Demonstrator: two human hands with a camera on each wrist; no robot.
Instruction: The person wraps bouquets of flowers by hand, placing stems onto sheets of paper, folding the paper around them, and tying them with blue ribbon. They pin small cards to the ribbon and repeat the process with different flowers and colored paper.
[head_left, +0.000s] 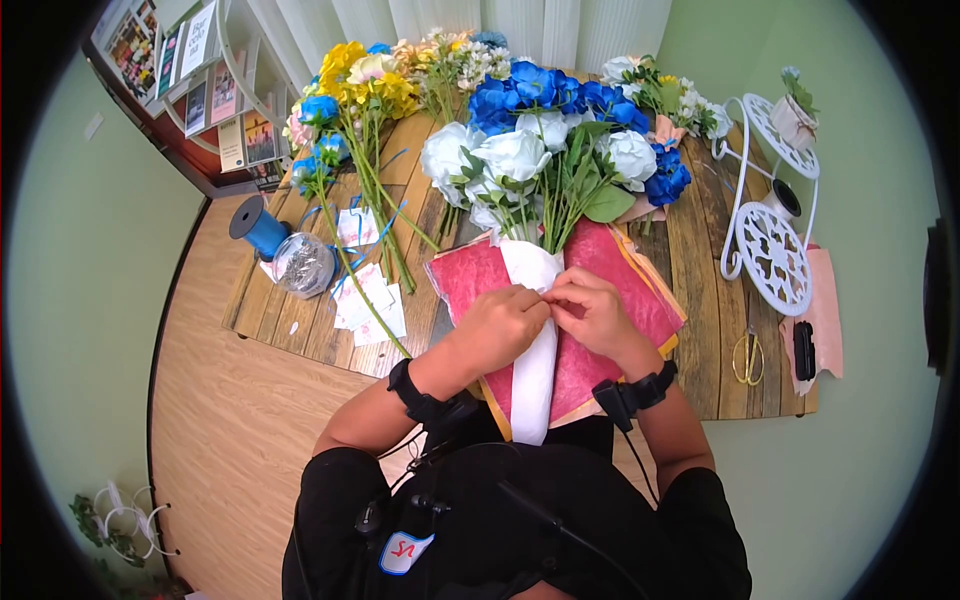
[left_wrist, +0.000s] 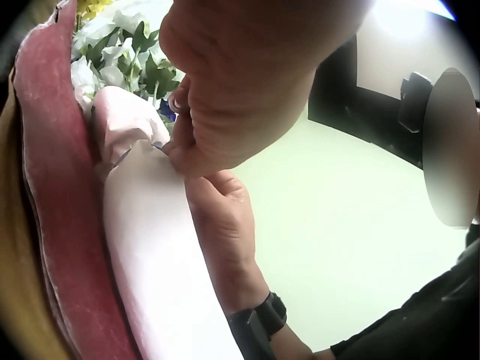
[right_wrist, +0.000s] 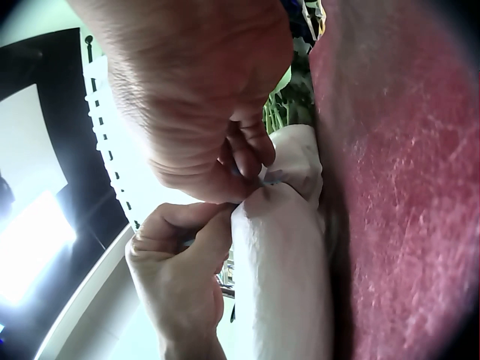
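A bouquet of white roses (head_left: pixel 510 157) and blue flowers (head_left: pixel 540 95) lies on the table, its stems covered by a white wrap (head_left: pixel 535 375) over red paper (head_left: pixel 600 355). Both hands meet at the gathered part of the wrap, just below the stems. The left hand (head_left: pixel 505 322) pinches there with bent fingers, and the right hand (head_left: pixel 592 312) pinches close beside it. In the right wrist view a thin tie (right_wrist: pixel 274 178) crosses the white wrap (right_wrist: pixel 281 270) at the fingertips. The left wrist view shows the wrap (left_wrist: pixel 154 225) puckered at the same spot.
Yellow flowers (head_left: pixel 385 90) and long stems lie at the left, near a blue ribbon spool (head_left: pixel 258 232), a clear jar (head_left: pixel 303 265) and paper cards (head_left: pixel 365 300). To the right are a white metal stand (head_left: pixel 775 258), gold scissors (head_left: pixel 747 358) and a black object (head_left: pixel 804 350) on pink paper.
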